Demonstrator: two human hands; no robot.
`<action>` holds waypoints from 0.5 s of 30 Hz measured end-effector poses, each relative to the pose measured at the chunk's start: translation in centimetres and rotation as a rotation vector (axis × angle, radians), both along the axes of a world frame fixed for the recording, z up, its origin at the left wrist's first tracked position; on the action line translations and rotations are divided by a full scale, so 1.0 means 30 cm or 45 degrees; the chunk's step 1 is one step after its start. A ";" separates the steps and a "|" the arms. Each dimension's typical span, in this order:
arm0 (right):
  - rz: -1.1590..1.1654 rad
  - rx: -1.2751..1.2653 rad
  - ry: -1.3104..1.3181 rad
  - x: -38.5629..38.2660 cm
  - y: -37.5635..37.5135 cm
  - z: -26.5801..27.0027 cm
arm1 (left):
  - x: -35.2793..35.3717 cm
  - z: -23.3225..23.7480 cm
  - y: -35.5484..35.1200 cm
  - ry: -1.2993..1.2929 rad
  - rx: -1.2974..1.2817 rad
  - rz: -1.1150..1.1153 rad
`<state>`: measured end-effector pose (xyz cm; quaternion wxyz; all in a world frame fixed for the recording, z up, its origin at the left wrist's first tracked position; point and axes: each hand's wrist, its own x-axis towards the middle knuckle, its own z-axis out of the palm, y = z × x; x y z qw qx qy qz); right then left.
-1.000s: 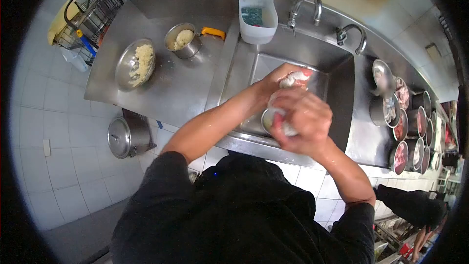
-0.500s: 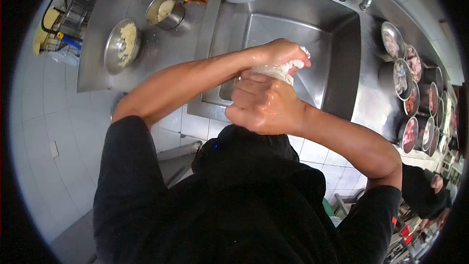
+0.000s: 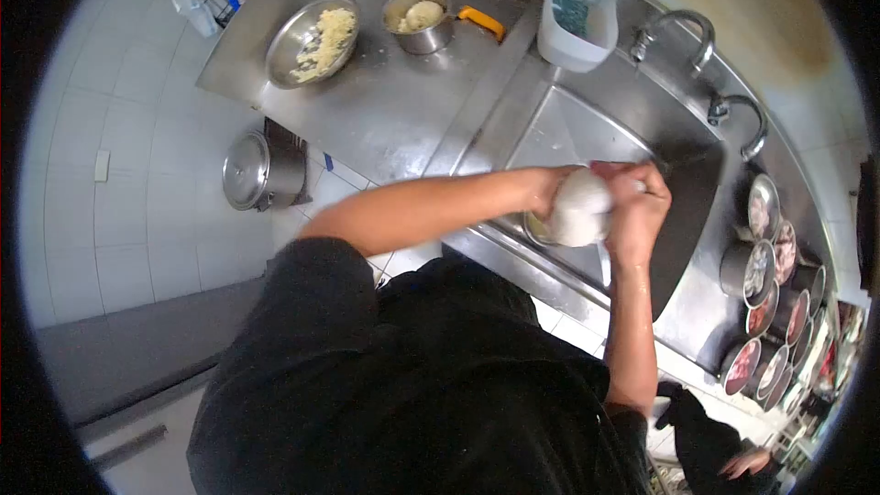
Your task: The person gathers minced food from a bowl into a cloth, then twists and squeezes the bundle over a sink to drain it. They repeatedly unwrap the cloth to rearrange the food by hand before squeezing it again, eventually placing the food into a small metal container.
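Observation:
A rounded bundle of wet-looking white cloth [image 3: 582, 209] is between my hands, over the near side of the sink. My right hand [image 3: 642, 206] is closed around the gathered right end of the cloth, its fingers slightly blurred. My left hand [image 3: 548, 189] grips the bundle from the left; most of its fingers are hidden behind the cloth. What the cloth wraps, if anything, cannot be seen. Below the bundle, part of a round, pale-rimmed container [image 3: 536, 231] shows in the sink [image 3: 573, 119].
On the left counter stand a steel bowl [image 3: 282, 50] with pale crumbly food, a steel pot [image 3: 426, 39] with a pale lump and an orange handle [image 3: 483, 23]. A white plastic tub [image 3: 577, 50], two taps [image 3: 678, 27], several meat-filled pots [image 3: 742, 367] and another person [image 3: 710, 445] surround the sink.
The view has turned, and the sink appears further right. My hands have moved apart from their stacked wringing grip; the cloth now shows as a round bundle, with my right hand at its right end.

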<state>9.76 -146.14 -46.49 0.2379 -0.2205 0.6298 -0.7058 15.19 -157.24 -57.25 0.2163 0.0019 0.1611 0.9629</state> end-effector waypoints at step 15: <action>-0.177 -0.274 -1.282 -0.113 0.104 -0.417 | 0.196 0.051 0.086 -0.803 -0.295 0.621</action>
